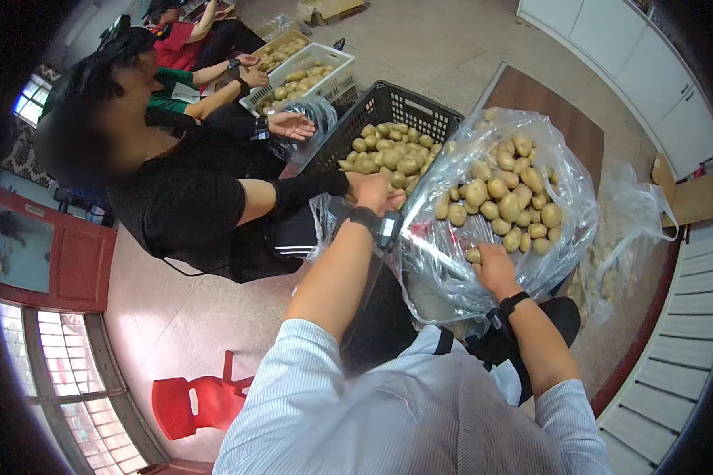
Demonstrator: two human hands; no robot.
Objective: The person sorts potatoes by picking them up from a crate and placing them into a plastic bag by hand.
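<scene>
My right hand (497, 271) is inside the open clear plastic bag (566, 158), its fingers closed on a small potato (473, 255). A heap of potatoes (509, 204) lies in the bag just beyond it. Over the near edge of the black crate (432, 109), my left hand (379, 194) is close to a co-worker's black sleeve (313, 187). Its fingers are partly hidden, and I cannot make out whether they hold anything. Several potatoes (404, 164) fill the crate ahead of that hand.
A co-worker in black (190, 182) sits close on my left, one hand (291, 125) raised. Farther back are a white crate (337, 59) of potatoes and more people. Another plastic bag (626, 214) and a cardboard box (697, 194) stand right. A red chair (194, 404) is lower left.
</scene>
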